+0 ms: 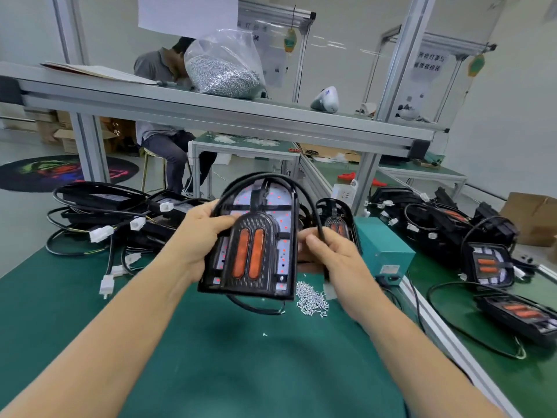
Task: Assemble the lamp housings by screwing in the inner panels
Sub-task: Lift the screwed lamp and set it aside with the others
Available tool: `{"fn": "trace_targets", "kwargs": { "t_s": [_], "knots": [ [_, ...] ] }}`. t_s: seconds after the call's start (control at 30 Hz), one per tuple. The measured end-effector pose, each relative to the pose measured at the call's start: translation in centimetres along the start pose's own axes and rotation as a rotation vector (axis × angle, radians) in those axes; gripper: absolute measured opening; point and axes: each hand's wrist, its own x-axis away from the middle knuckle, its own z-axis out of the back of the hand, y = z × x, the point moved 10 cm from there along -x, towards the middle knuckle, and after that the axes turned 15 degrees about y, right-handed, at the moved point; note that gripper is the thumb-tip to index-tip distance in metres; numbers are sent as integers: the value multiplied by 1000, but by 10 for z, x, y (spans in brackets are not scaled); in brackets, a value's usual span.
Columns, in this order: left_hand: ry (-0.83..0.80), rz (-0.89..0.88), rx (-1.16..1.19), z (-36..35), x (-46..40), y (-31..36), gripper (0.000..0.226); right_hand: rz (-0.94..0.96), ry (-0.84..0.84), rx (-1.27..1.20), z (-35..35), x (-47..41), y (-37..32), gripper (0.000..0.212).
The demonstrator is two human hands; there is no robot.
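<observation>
lamp housing (251, 236) held up above the green mat (211, 357), gripped at its left edge by the left hand (202, 233), black cable (313, 212) pinched at its right by the right hand (334, 257). loose screws (312, 300) just below-right of the housing, teal box (384, 251) further right.

The right hand's fingers (312, 236) are perhaps curled behind the lamp housing (253, 239), hidden.

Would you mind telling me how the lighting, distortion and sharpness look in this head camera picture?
Head view: even overhead light, with a soft shadow on the green bench mat under the black arched lamp housing; wide-angle bending bows the grey aluminium shelf rail and stretches the forearms; the housing, left hand and right hand are fairly sharp, the loose silver screws slightly soft.
</observation>
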Motion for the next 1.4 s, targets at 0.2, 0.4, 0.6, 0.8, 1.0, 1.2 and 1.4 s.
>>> {"fn": "trace_targets", "kwargs": {
  "t_s": [0.2, 0.4, 0.6, 0.8, 1.0, 1.2, 1.4],
  "knots": [
    [143, 26, -16, -7, -6, -17, 16, -273, -117, -237, -16, 32, 22, 56],
    [88, 85, -102, -34, 2, -33, 18, -239, -127, -199, -5, 42, 30, 56],
    [-4, 128, -126, -70, 13, -41, 17, -243, -2, -334, 22, 49, 34, 51],
    [-89, 160, -48, -107, 19, -51, 40, -251, 191, -481, 64, 50, 31, 54],
    [-292, 91, -105, -160, 41, -73, 23, -226, 414, -564, 123, 48, 25, 51],
    [-482, 203, -122, -221, 71, -110, 42, -179, 622, -546, 193, 54, 22, 35],
    [-531, 353, -11, -293, 101, -148, 25, -108, 897, -535, 274, 82, 28, 39]
  ]
}}
